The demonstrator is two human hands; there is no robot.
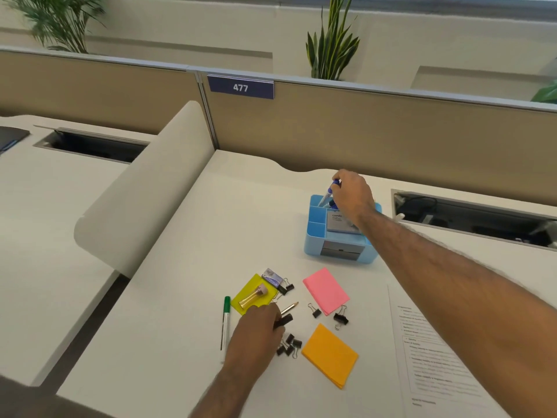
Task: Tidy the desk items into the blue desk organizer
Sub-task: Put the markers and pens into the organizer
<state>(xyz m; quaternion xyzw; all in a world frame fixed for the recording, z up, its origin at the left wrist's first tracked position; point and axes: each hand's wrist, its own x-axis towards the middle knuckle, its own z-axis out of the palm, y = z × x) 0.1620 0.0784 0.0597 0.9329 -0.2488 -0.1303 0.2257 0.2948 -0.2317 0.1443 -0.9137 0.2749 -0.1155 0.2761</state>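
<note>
The blue desk organizer [313, 236] stands on the white desk, holding a grey box labelled "camlin" [339, 223]. My right hand [352, 194] is over its back compartment, shut on a blue marker [329, 193] whose lower end is inside the compartment. My left hand [256, 333] rests on the desk among the loose items, fingers closed around a black marker [284, 320] beside a pencil [290, 307]. Nearby lie a green pen [225, 319], yellow [247, 292], pink [325, 291] and orange [330, 354] sticky pads, a staples box [272, 277] and several black binder clips [289, 345].
A small eraser and a gold item lie on the yellow pad. A printed sheet [434, 357] lies at the right under my forearm. A cable slot [470, 218] opens in the desk right of the organizer. A beige partition [361, 131] runs behind; a curved divider [144, 200] stands left.
</note>
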